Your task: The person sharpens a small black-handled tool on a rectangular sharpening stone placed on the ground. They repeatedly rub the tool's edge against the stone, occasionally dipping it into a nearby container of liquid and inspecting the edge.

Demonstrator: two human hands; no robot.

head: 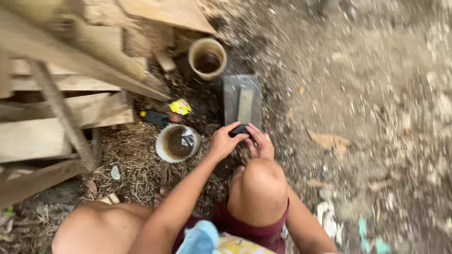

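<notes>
I am squatting over the ground, knees in view. My left hand point(222, 142) and my right hand point(260, 142) meet over a small dark object point(239, 130), both gripping it at the near end of a grey flat slab point(230, 96). A pale rectangular block point(245, 105) lies lengthwise on the slab. What the dark object is cannot be made out.
A white bowl of brown water point(178, 142) sits left of my hands. A tan cup with dark liquid point(207, 58) stands beyond the slab. Wooden planks and a frame point(61, 94) fill the left. A yellow wrapper point(180, 107) and a dark handled tool point(155, 117) lie on dirt and straw.
</notes>
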